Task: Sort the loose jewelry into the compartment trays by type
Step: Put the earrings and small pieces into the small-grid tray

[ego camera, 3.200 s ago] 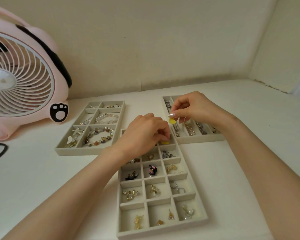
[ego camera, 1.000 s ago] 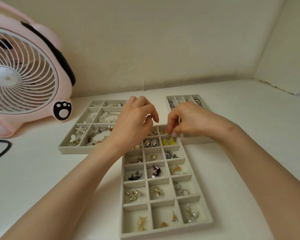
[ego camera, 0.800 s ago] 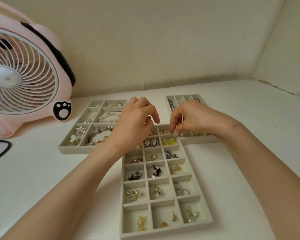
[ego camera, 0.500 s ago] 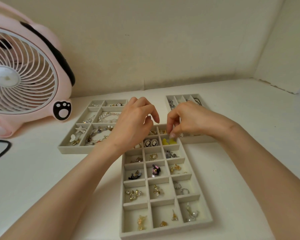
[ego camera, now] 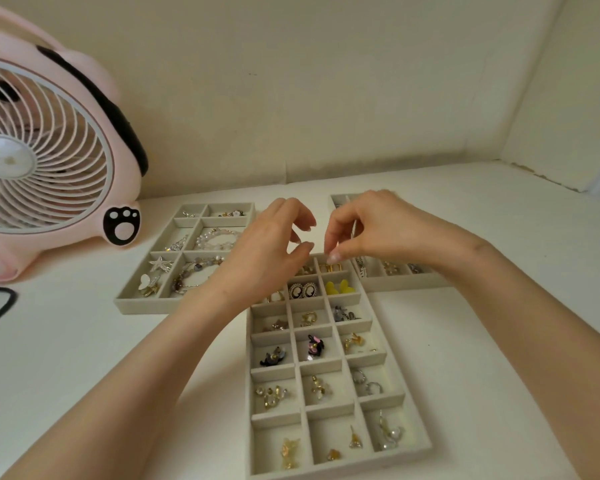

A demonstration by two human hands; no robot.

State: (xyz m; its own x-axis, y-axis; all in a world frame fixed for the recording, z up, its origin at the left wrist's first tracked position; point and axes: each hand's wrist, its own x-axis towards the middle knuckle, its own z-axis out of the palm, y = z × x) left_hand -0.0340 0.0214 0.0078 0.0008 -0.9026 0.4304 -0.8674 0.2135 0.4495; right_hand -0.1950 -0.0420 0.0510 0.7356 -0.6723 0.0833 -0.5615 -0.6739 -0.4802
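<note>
Open white tabletop (ego camera: 541, 230) lies to my right. The long grey felt compartment tray (ego camera: 329, 407) fills the middle; the pink round plastic fan (ego camera: 45, 157) blocks my left.

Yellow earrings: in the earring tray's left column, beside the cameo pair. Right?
No. Head view shows the yellow earrings in the earring tray's right column, beside the cameo pair.
</note>
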